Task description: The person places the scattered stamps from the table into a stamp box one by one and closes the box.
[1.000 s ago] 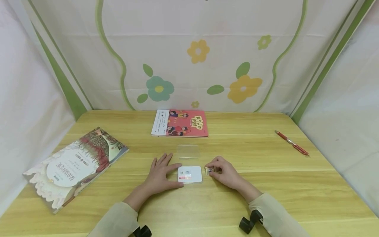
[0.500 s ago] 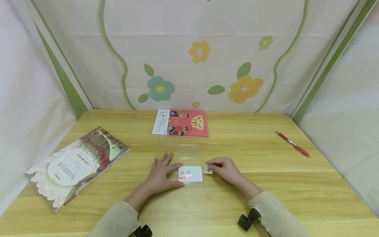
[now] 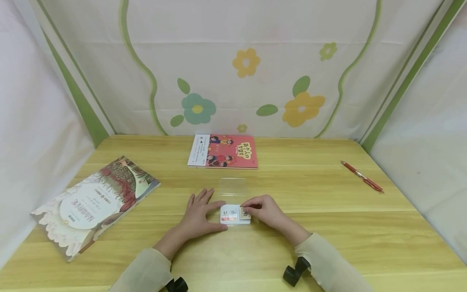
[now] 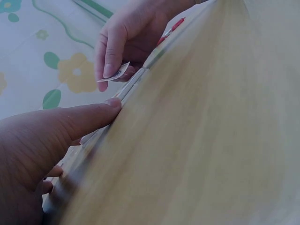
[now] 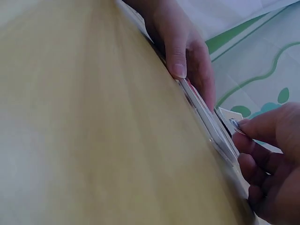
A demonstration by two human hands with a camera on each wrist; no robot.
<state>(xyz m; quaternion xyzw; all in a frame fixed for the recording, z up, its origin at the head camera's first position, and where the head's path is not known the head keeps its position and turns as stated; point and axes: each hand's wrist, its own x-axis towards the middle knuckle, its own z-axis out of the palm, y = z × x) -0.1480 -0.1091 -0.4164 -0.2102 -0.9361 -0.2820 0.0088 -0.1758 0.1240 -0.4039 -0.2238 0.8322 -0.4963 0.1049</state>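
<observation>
A flat white case (image 3: 228,221) with a small printed label lies on the table. My left hand (image 3: 197,217) holds it at its left end, thumb on the near edge and index finger on the far edge, the other fingers spread. My right hand (image 3: 268,211) pinches a small square piece of paper (image 3: 245,213) with a pale border and a dark round picture. In the head view the paper overlaps the case's right end. The left wrist view shows the paper (image 4: 115,73) tilted and slightly bent, just above the case. A clear plastic lid (image 3: 232,187) lies behind the case.
A red picture book (image 3: 231,152) lies at the table's back edge. At the left lies a larger book (image 3: 96,207), set at an angle. A red pen (image 3: 362,176) is on the right. Printed curtains (image 3: 251,24) stand behind the table.
My right hand has moved left with the square paper, from beside the case to over its right end, and turned the paper flatter. My left hand and the case stay in place.
</observation>
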